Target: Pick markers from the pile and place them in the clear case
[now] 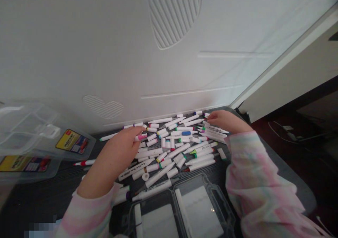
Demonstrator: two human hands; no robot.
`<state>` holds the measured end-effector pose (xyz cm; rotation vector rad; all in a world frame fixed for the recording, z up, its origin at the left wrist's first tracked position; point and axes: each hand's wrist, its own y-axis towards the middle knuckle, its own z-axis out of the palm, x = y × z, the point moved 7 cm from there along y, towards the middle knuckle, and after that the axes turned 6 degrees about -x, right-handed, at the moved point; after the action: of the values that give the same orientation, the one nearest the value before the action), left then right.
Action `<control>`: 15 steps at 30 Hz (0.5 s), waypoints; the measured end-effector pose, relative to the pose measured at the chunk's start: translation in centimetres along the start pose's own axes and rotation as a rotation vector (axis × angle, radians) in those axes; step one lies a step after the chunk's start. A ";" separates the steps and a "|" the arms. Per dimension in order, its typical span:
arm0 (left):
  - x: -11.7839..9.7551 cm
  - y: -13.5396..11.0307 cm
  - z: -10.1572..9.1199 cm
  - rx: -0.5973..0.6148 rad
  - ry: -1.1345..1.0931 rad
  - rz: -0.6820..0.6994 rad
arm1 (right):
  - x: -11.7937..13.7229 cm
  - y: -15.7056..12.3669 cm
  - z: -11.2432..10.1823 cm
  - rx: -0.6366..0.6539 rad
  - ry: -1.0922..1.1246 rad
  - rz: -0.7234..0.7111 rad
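Observation:
A heap of several white markers [176,147] with coloured caps and bands lies on a dark table [47,192] against a white wall. My left hand [124,144] rests on the left side of the heap, fingers curled over a pink-tipped marker [141,137]. My right hand [221,120] reaches to the far right of the heap, fingers bent down onto markers near the wall. Both sleeves are pastel striped.
An open clear plastic case [185,206] with white inserts lies at the near edge, a marker in its left half. Clear plastic boxes with yellow labels [39,142] stand at the left. A lone red-banded marker [84,163] lies apart. The table's edge drops off at the right.

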<state>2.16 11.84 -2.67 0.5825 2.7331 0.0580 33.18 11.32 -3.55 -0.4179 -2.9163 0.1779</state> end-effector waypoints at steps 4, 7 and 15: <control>-0.2 0.0 -0.2 0.009 -0.018 0.003 | 1.0 -0.4 0.3 0.066 0.054 -0.044; -0.2 0.0 -0.3 0.027 -0.027 -0.014 | 2.3 -1.0 0.2 0.124 0.099 -0.109; -0.6 0.1 -0.6 0.052 -0.025 -0.022 | 5.4 -3.0 0.8 0.264 0.158 -0.207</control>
<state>2.54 11.65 -1.92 0.5633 2.7237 -0.0254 27.13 9.91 -2.92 -0.0829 -2.7070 0.4686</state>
